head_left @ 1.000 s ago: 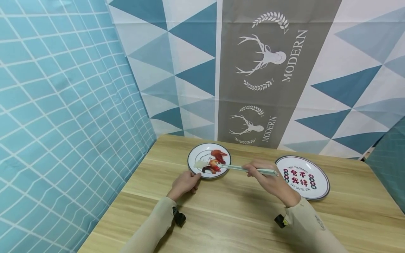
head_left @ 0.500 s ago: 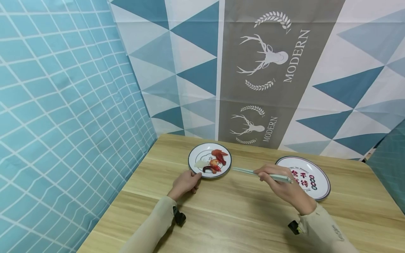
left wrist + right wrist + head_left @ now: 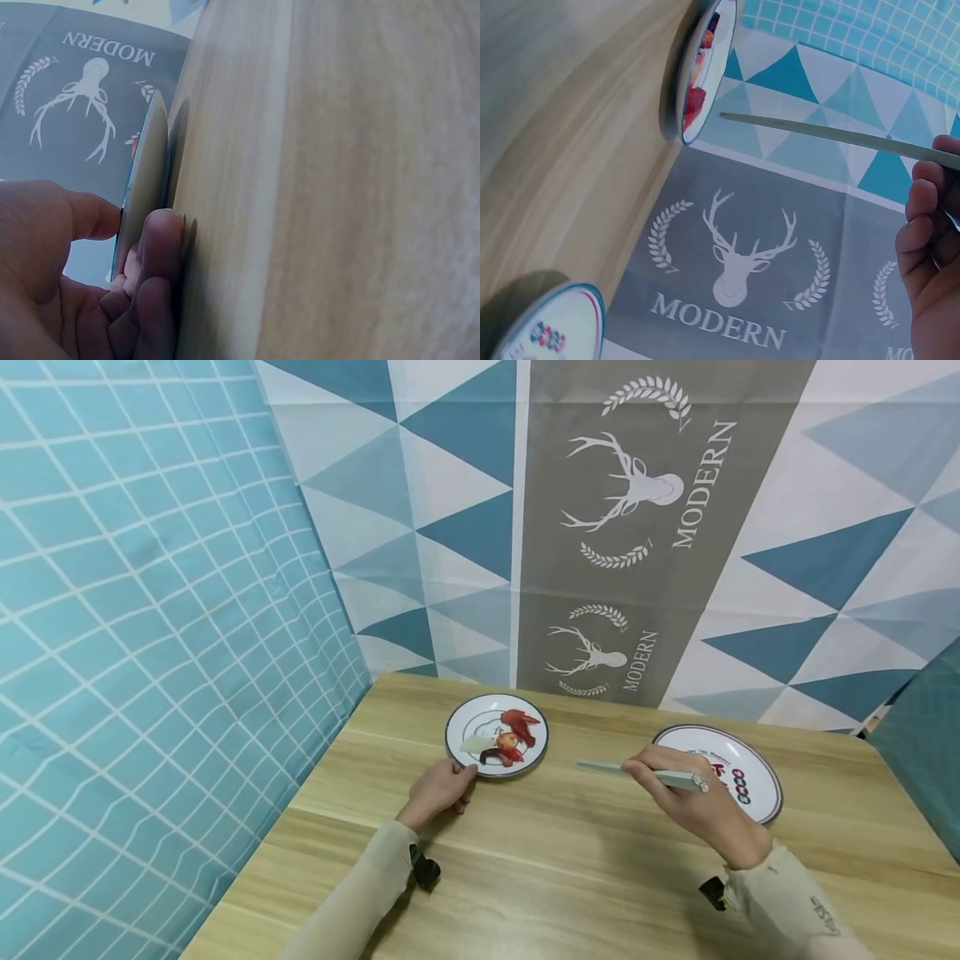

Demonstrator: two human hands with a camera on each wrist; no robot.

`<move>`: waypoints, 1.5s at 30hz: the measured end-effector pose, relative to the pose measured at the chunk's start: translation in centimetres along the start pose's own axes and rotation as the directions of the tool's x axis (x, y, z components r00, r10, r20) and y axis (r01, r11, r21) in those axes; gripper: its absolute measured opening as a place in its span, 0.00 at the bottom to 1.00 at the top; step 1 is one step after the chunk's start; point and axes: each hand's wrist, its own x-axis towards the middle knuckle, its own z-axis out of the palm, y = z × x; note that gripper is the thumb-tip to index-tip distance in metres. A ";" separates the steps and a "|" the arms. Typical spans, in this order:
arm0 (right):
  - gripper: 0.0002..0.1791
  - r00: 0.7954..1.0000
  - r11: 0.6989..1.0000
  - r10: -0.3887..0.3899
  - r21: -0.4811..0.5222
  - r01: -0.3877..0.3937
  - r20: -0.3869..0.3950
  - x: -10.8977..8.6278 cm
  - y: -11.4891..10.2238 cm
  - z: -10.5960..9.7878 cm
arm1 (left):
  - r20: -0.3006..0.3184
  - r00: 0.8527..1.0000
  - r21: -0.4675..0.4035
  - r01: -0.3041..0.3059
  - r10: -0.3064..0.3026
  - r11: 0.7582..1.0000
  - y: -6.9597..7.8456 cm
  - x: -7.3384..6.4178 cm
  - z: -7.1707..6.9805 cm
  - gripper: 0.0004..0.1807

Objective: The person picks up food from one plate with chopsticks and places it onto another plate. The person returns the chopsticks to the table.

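My left hand [image 3: 438, 793] pinches the near-left rim of a small round plate [image 3: 467, 718]. In the left wrist view the thumb lies over the edge of the plate [image 3: 148, 172] and the curled fingers sit beneath. Several pieces of food [image 3: 517, 727], red, orange, dark red and white, lie on this plate. My right hand [image 3: 697, 802] grips a pair of pale green chopsticks [image 3: 678, 779] that point left, their tips bare and apart from the plate's right side. From the right wrist, the chopsticks [image 3: 817, 131] look close together, almost as one stick.
A larger white plate [image 3: 757, 760] with red characters stands on the right, partly hidden behind my right hand. Both plates rest on a wooden table [image 3: 525, 877]. A patterned cloth [image 3: 450, 527] hangs behind it, and a blue grid-patterned cloth [image 3: 150, 610] on the left.
My right hand has drawn the chopsticks off the food and away to the right, now partly covering the larger plate. The left hand keeps its place at the small plate's rim.
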 end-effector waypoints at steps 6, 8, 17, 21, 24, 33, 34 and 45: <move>0.15 0.997 0.997 -0.032 -0.069 0.037 0.074 0.4 -0.2 -0.8 | -0.008 1.000 0.000 -0.008 0.008 1.000 0.0 0.0 -0.1 0.24; 0.12 0.995 0.996 -0.062 -0.065 0.067 0.083 0.3 -0.2 -0.9 | -0.010 1.000 -0.003 -0.018 0.018 1.000 -0.1 -0.1 0.0 0.24; 0.05 0.988 0.989 -0.107 -0.093 0.117 0.107 0.1 0.2 -0.5 | -0.012 1.000 0.000 -0.029 0.029 1.000 0.1 -0.3 -0.1 0.24; 0.05 0.988 0.989 -0.092 -0.107 0.105 0.122 -0.4 0.3 0.2 | -0.014 0.999 -0.006 -0.031 0.031 1.000 0.2 -0.4 0.0 0.24; 0.03 0.984 0.987 -0.093 -0.116 0.111 0.152 -0.8 0.5 0.7 | -0.009 1.000 -0.013 -0.022 0.022 1.000 0.1 -0.5 0.0 0.23; 0.05 0.980 0.982 -0.042 -0.170 0.076 0.196 -1.6 1.2 2.0 | -0.013 1.000 -0.009 -0.019 0.019 1.000 -0.5 -0.6 0.2 0.23; 0.04 0.979 0.981 -0.039 -0.179 0.076 0.200 -1.7 1.3 2.1 | -0.012 1.000 -0.009 -0.017 0.017 1.000 -0.5 -0.6 0.3 0.23; 0.04 0.974 0.982 -0.024 -0.179 0.065 0.226 -1.8 1.3 2.9 | -0.004 1.000 -0.031 -0.023 0.023 0.999 -0.4 -0.2 0.1 0.23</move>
